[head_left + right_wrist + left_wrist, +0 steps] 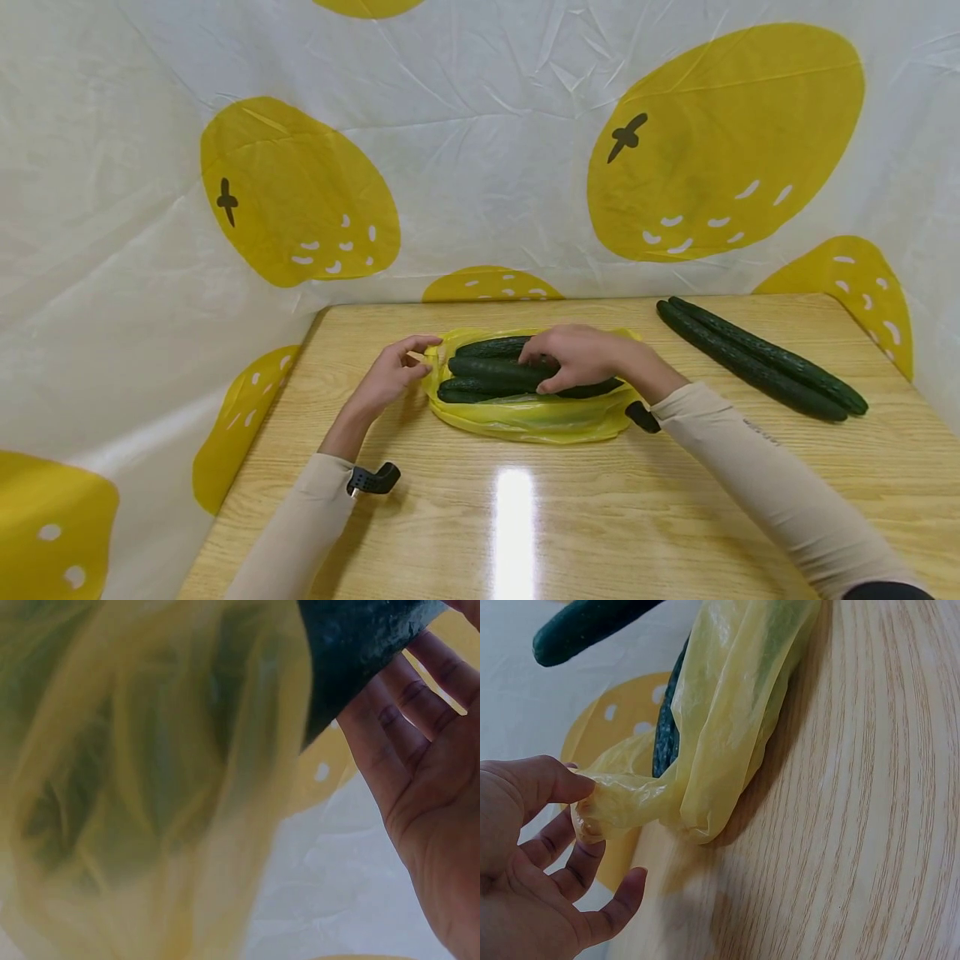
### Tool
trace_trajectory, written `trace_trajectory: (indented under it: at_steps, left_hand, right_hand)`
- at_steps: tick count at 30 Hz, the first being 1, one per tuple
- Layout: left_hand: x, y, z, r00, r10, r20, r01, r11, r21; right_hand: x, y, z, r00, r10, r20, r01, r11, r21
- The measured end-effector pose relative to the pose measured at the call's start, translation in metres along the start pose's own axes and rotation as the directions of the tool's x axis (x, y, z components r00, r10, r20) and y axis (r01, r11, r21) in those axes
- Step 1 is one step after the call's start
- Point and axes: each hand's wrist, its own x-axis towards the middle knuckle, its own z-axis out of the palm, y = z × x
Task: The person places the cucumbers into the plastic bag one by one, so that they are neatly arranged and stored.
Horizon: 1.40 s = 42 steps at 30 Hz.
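A thin yellow plastic bag (525, 423) lies mid-table with its mouth spread, several dark green cucumbers (472, 390) side by side in it. My left hand (386, 379) pinches the bag's left edge between thumb and fingers; the left wrist view shows the twisted film (630, 799) at the fingertips. From above, my right hand (581, 354) grips the middle cucumber (480, 368), thumb on the near side and fingers on the far side. In the left wrist view this cucumber's end (577, 634) is raised above the bag. Yellow film covers much of the right wrist view beside the cucumber (360, 645).
Two more long cucumbers (750, 362) lie together, slanting, on the right of the wooden table (420, 517). Behind the table hangs a white cloth (480, 192) printed with yellow fruit shapes. A black wrist device (375, 477) sticks out from the left sleeve.
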Motion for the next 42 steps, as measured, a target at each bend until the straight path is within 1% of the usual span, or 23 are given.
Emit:
trace_trajectory:
  at_steps: [6, 8, 15, 24, 31, 37, 39, 42]
  left_hand:
    - [-0.01, 0.021, 0.0, 1.0, 0.004, 0.008, -0.004, 1.0, -0.013]
    - [-0.012, 0.024, 0.0, 1.0, 0.009, 0.005, -0.009, 1.0, -0.014]
    - [-0.012, 0.024, 0.0, 1.0, 0.004, 0.003, -0.004, 1.0, -0.02]
    - [-0.013, 0.025, 0.002, 1.0, 0.004, 0.0, -0.004, 1.0, -0.021]
    - [-0.013, 0.024, 0.002, 1.0, 0.01, -0.003, -0.01, 1.0, -0.017]
    - [-0.013, 0.027, 0.003, 1.0, 0.001, 0.004, -0.001, 1.0, -0.016]
    - [-0.013, 0.028, 0.003, 1.0, -0.001, 0.005, 0.001, 1.0, -0.018]
    - [-0.013, 0.028, 0.003, 1.0, -0.006, 0.001, 0.006, 1.0, -0.021]
  right_hand:
    - [0.004, 0.001, 0.006, 0.999, 0.023, 0.032, -0.022, 1.0, -0.011]
    - [0.005, 0.0, 0.007, 0.999, 0.032, 0.042, -0.032, 0.999, -0.014]
    - [0.009, 0.001, 0.009, 0.997, 0.036, 0.061, -0.034, 0.999, -0.032]
    - [0.015, -0.001, 0.013, 0.993, 0.061, 0.098, -0.055, 0.997, -0.062]
    - [0.015, -0.004, 0.016, 0.996, 0.037, 0.086, -0.029, 0.995, -0.094]
    - [0.014, -0.005, 0.017, 0.996, 0.045, 0.078, -0.038, 0.994, -0.1]
    - [0.013, -0.004, 0.017, 0.996, 0.047, 0.074, -0.04, 0.995, -0.094]
    - [0.01, -0.001, 0.016, 0.997, 0.046, 0.066, -0.042, 0.997, -0.06]
